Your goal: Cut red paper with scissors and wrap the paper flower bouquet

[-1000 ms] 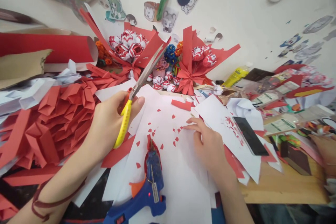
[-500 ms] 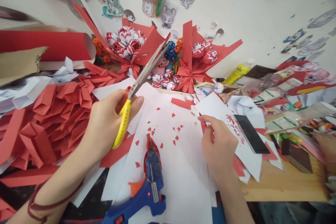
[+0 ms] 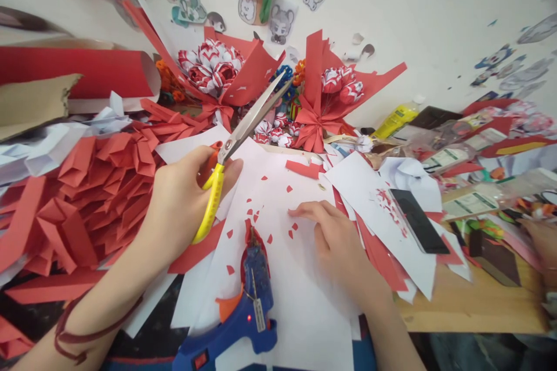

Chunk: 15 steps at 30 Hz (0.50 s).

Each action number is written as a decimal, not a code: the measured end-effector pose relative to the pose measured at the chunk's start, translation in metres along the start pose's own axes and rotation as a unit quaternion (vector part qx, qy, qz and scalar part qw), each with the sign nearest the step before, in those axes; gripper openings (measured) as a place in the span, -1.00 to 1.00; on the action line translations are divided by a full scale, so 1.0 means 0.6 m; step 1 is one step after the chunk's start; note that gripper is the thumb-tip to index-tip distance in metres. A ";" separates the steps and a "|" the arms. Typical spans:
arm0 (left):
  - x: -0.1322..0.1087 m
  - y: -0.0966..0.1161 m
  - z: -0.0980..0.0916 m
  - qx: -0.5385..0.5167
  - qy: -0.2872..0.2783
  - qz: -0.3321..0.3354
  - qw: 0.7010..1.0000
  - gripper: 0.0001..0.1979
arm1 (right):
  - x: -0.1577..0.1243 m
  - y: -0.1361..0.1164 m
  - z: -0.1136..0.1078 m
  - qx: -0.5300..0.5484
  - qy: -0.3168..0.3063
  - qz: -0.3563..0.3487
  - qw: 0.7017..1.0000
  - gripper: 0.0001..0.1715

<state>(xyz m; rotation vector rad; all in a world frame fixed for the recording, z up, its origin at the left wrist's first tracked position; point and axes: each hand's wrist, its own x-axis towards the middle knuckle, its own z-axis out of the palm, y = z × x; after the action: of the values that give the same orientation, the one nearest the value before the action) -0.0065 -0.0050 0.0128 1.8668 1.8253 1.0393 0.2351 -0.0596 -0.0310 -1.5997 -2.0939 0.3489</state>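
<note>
My left hand (image 3: 180,203) grips yellow-handled scissors (image 3: 237,145), blades together and pointing up and right toward the paper bouquets. My right hand (image 3: 335,240) lies on the white paper sheet (image 3: 300,295), its fingers stretched out toward small red paper scraps (image 3: 290,225); nothing is in it. A blue hot glue gun (image 3: 246,307) lies on the paper between my arms, nozzle pointing away from me.
Folded red paper pieces (image 3: 96,185) are heaped at left. Two red paper bouquets (image 3: 319,98) stand at the back against a wall with stickers. A black phone (image 3: 418,220), a yellow glue bottle (image 3: 394,120) and cluttered packets lie at right.
My right hand has moved left from the sheet's right edge and flattened its fingers near the red scraps. The scissors have tipped slightly to the right.
</note>
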 end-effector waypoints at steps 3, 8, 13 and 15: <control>0.000 0.000 0.001 -0.005 -0.002 0.002 1.000 -0.70 | 0.002 0.007 0.003 -0.033 0.042 0.021 0.998 -0.42; 0.000 -0.001 -0.003 -0.002 0.005 0.004 1.000 -0.71 | 0.001 0.012 0.002 -0.026 0.241 -0.001 0.970 -0.53; -0.001 -0.004 -0.001 0.005 0.010 0.014 1.000 -0.71 | -0.007 0.006 -0.004 -0.087 0.379 -0.034 0.921 -0.61; -0.001 -0.006 0.001 0.005 0.013 0.014 1.000 -0.71 | -0.017 0.008 -0.006 -0.100 0.415 -0.044 0.903 -0.62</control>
<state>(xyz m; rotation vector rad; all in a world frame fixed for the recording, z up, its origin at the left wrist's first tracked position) -0.0087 -0.0049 0.0097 1.8986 1.8261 1.0701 0.2430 -0.0684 -0.0325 -1.3921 -1.5370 -0.5229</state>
